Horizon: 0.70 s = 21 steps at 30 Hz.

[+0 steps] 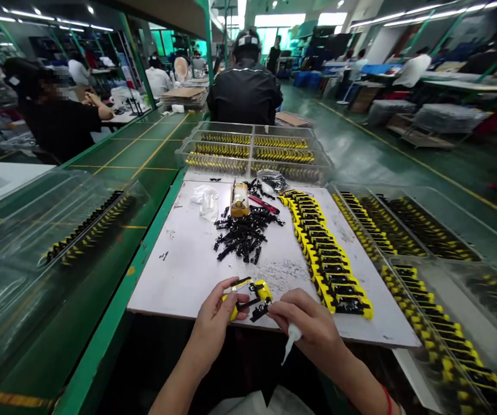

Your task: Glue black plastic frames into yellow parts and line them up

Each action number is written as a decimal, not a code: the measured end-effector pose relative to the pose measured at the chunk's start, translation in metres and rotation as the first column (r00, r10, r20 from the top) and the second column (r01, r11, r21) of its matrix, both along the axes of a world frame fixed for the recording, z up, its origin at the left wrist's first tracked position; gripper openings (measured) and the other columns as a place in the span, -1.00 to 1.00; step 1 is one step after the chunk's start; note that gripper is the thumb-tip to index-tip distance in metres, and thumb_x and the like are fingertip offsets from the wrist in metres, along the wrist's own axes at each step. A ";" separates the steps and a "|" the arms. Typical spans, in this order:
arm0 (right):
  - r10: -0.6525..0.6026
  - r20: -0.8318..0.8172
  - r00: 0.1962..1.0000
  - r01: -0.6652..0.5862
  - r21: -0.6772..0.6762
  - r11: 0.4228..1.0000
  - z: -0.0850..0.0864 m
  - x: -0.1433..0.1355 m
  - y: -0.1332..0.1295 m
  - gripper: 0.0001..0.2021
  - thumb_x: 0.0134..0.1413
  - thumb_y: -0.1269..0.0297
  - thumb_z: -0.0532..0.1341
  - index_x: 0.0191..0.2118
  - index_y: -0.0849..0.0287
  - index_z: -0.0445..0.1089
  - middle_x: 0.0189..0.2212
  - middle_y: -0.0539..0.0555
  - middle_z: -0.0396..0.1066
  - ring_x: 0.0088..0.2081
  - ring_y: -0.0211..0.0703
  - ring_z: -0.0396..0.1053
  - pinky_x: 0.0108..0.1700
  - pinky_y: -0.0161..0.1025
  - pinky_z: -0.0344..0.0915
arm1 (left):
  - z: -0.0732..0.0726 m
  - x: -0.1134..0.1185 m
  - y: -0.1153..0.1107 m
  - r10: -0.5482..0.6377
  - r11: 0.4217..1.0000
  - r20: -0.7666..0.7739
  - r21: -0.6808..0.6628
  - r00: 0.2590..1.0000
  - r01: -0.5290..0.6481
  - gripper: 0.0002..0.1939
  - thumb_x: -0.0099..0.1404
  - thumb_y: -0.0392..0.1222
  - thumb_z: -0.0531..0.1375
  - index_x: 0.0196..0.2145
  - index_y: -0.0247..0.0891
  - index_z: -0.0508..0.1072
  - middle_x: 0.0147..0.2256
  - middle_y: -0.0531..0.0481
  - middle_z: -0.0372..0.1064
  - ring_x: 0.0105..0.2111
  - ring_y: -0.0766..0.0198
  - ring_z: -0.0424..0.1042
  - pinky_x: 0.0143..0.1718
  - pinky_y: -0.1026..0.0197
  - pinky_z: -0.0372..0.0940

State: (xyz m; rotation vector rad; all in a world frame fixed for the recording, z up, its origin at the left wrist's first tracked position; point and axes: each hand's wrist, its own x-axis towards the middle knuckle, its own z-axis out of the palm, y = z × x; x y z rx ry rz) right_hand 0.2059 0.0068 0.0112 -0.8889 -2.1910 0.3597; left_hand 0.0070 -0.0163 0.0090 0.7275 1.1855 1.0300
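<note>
My left hand (219, 306) is closed around a yellow and black frame part (262, 290) above the front edge of the white board (179, 259). Close to its right, my right hand (304, 314) pinches a small black piece (259, 311) by its end, at the frame part. A white tube with a thin nozzle (290, 341) is also tucked in my right hand, its tip pointing down. Beyond the hands lies a heap of black pieces (244, 233). A long row of yellow and black parts (328, 253) runs along the board's right side.
Clear trays with yellow and black parts stand at the left (71, 178), right (425, 259) and far edge (252, 129). A yellow box (240, 202), red tweezers (263, 203) and white cloth (207, 203) lie behind the heap. A person in black (245, 86) sits ahead.
</note>
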 end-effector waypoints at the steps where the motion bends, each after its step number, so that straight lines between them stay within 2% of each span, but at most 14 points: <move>1: 0.024 0.008 1.000 -0.024 0.029 0.999 -0.001 -0.001 0.000 -0.80 0.08 0.57 0.18 -0.20 0.15 0.38 -0.40 0.07 0.35 -0.36 -0.22 0.31 -0.34 -0.31 0.28 | 0.000 0.001 -0.001 -0.005 1.000 0.005 0.002 1.000 0.005 -0.49 0.27 0.06 0.13 0.08 -0.27 0.28 -0.19 -0.15 0.47 -0.30 0.23 0.47 -0.15 0.13 0.35; 4: 0.068 0.035 0.997 -0.071 0.069 0.995 -0.005 -0.004 0.002 -0.76 0.08 0.60 0.15 -0.17 0.17 0.38 -0.40 0.09 0.36 -0.36 -0.20 0.30 -0.35 -0.27 0.28 | -0.002 0.001 -0.003 -0.028 0.999 0.013 0.032 1.000 0.028 -0.52 0.30 0.05 0.10 0.08 -0.27 0.28 -0.22 -0.14 0.48 -0.26 0.23 0.46 -0.14 0.16 0.35; 8: 0.066 0.057 0.996 -0.070 0.077 0.995 -0.010 -0.004 0.005 -0.73 0.09 0.60 0.14 -0.14 0.15 0.37 -0.38 0.09 0.36 -0.35 -0.20 0.30 -0.33 -0.26 0.29 | -0.004 0.001 -0.005 -0.047 0.996 -0.005 0.082 0.999 0.047 -0.54 0.32 0.05 0.07 0.09 -0.22 0.29 -0.20 -0.12 0.48 -0.27 0.24 0.45 -0.15 0.14 0.37; 13: 0.045 0.088 0.995 -0.050 0.049 0.998 -0.012 -0.005 0.007 -0.77 0.11 0.57 0.13 -0.17 0.14 0.37 -0.38 0.09 0.36 -0.34 -0.20 0.30 -0.33 -0.28 0.30 | -0.002 0.002 -0.007 -0.038 0.993 -0.037 0.112 0.999 0.042 -0.55 0.31 0.05 0.08 0.07 -0.18 0.32 -0.20 -0.09 0.48 -0.21 0.18 0.46 -0.14 0.12 0.39; 18: 0.028 0.187 0.982 -0.030 0.010 0.999 -0.010 -0.005 0.007 -0.80 0.17 0.50 0.07 -0.18 0.15 0.39 -0.35 0.11 0.40 -0.32 -0.19 0.33 -0.30 -0.28 0.29 | 0.000 0.002 -0.008 -0.040 0.990 -0.152 0.130 0.988 0.060 -0.56 0.31 0.05 0.08 0.08 -0.17 0.33 -0.27 -0.04 0.48 -0.25 0.16 0.50 -0.18 0.14 0.40; 21: 0.039 0.250 0.967 -0.032 -0.033 0.999 -0.007 -0.006 0.008 -0.81 0.16 0.46 0.06 -0.21 0.15 0.38 -0.35 0.11 0.39 -0.31 -0.16 0.33 -0.29 -0.27 0.29 | -0.001 0.001 -0.006 -0.041 0.991 -0.158 0.121 0.987 0.061 -0.55 0.29 0.05 0.10 0.07 -0.19 0.35 -0.30 -0.02 0.47 -0.30 0.17 0.50 -0.20 0.15 0.41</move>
